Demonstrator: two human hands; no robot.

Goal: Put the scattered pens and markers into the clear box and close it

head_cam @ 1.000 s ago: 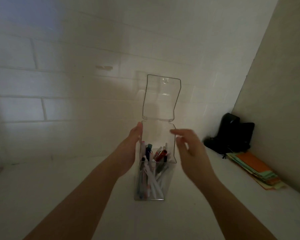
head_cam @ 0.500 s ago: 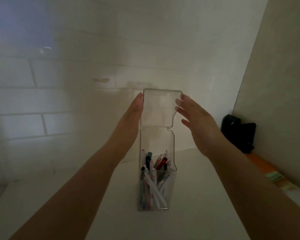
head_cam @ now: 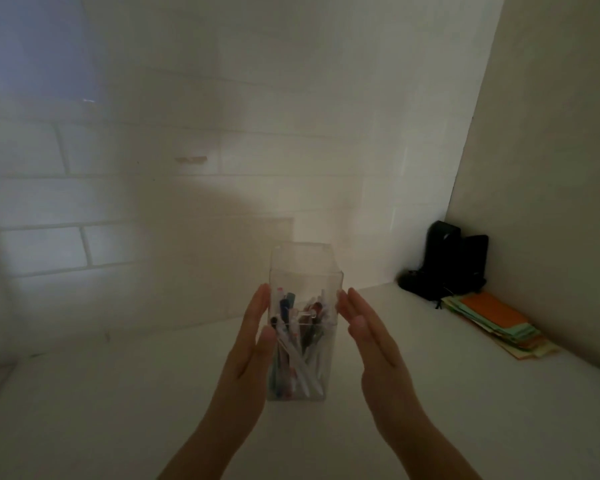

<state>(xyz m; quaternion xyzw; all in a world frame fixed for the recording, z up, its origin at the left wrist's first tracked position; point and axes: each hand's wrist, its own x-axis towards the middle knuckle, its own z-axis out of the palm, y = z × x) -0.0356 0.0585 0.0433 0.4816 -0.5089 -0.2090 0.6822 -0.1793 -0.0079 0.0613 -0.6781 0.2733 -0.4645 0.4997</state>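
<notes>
— Pens and markers (head_cam: 300, 344), where do they sit?
— Packed upright and leaning inside the clear box (head_cam: 300, 389), which stands on the white tabletop (head_cam: 118, 410) in the middle of the view.
— And the hands?
— Nearest the camera, both forearms reach in from the bottom edge. The left hand (head_cam: 248, 351) lies flat against the box's left wall, fingers straight and together, thumb over the front corner; its grip is an open palm laid on the wall, not a pinch. The right hand (head_cam: 371, 344) is held flat too, fingers extended and together, fingertips just beside the upper right corner. The light is dim, so I cannot tell whether they touch the wall or stand a little off it.
— Is the lid down?
— The lid (head_cam: 303, 258) appears folded over the top of the box, level rather than upright, though the clear plastic is hard to read.
— What lies beyond?
— Farther right, a stack of coloured paper (head_cam: 492, 323) lies on the tabletop by the side wall, and behind it, in the corner, a black object (head_cam: 447, 261). The tiled wall (head_cam: 187, 133) closes the back.
</notes>
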